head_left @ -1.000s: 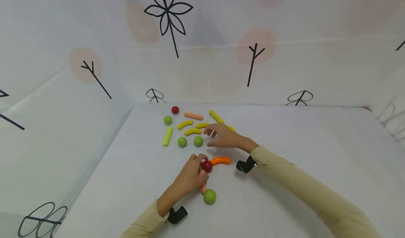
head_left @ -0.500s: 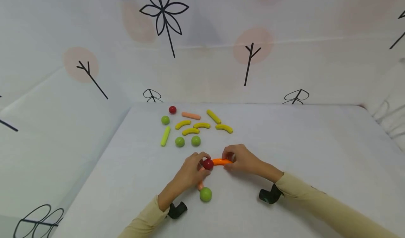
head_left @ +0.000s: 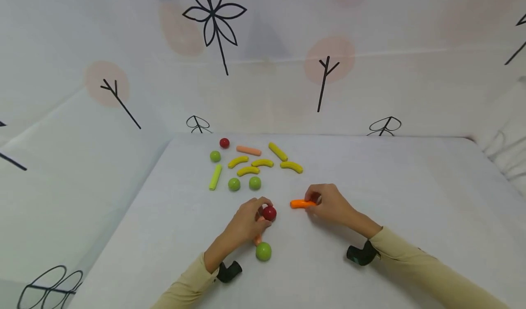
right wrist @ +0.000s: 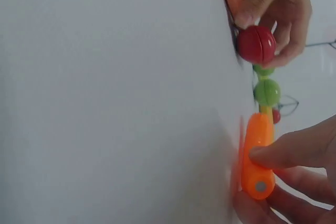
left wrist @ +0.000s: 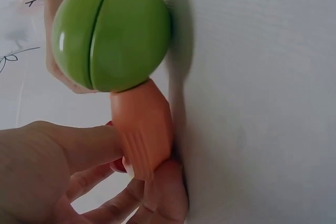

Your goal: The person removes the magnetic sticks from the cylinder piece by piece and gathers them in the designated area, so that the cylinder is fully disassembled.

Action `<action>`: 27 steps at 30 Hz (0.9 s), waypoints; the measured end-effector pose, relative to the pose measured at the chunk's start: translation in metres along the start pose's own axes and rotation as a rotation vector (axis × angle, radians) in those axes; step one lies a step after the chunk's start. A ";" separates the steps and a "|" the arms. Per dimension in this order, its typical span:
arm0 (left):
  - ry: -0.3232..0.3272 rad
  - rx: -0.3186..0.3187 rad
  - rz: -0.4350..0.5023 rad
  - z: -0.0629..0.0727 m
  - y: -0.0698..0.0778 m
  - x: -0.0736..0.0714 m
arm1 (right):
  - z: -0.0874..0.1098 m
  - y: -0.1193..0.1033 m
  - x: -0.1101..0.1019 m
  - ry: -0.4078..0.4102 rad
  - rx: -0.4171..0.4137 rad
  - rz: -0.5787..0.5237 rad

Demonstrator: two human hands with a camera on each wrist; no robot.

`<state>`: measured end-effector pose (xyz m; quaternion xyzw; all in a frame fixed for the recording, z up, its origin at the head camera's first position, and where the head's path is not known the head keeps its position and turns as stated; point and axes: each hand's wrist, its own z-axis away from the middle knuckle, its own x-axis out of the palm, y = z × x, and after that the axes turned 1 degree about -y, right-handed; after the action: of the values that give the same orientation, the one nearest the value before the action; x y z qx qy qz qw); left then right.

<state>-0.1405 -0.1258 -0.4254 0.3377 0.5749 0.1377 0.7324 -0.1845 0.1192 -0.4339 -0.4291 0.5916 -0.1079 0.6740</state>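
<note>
My left hand (head_left: 245,223) holds a glossy red ball (head_left: 270,214) between curled fingers and thumb. A salmon-pink rod (left wrist: 143,129) runs from the ball towards me, partly hidden under that hand. Its near end meets a green ball (left wrist: 123,38) with a seam across it, lying on the white table (head_left: 394,190). To the right, my right hand (head_left: 332,205) pinches a curved orange rod (right wrist: 257,135) by its right half, close over the table. A grey round spot shows on the rod's end in the right wrist view. A gap separates this rod from the red ball.
Beyond the hands lie several yellow curved rods (head_left: 248,171), a straight yellow rod (head_left: 278,151), a lime rod (head_left: 215,177), a pink rod (head_left: 248,150), several green balls (head_left: 234,184) and another red ball (head_left: 224,143). A patterned white cloth (head_left: 263,94) rises behind.
My right hand has come down from the yellow rods, taken hold of the orange rod and drawn it right, away from the red ball. The left hand stays at the red ball.
</note>
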 end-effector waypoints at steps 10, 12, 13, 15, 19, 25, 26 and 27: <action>0.008 0.011 -0.005 0.001 -0.003 0.001 | -0.018 0.011 -0.011 0.125 0.032 0.021; 0.009 0.013 -0.005 0.001 -0.003 0.001 | -0.024 0.012 -0.011 0.140 0.041 0.027; 0.010 0.013 -0.004 0.001 -0.003 0.001 | -0.027 0.012 -0.011 0.146 0.045 0.032; 0.011 0.010 -0.003 0.001 -0.002 0.001 | -0.034 0.012 -0.010 0.154 0.038 0.036; 0.009 0.007 -0.006 0.001 -0.002 0.001 | -0.048 0.013 -0.007 0.192 -0.001 0.027; -0.013 0.002 0.007 0.002 -0.001 0.000 | -0.065 0.010 0.000 0.216 0.004 0.025; -0.016 0.003 0.008 0.002 -0.001 0.000 | -0.067 0.008 0.001 0.214 0.014 0.022; -0.018 0.002 0.009 0.002 -0.001 0.000 | -0.070 0.006 0.003 0.215 0.022 0.019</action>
<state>-0.1390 -0.1271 -0.4258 0.3424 0.5669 0.1376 0.7365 -0.2483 0.0895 -0.4354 -0.4018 0.6634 -0.1532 0.6123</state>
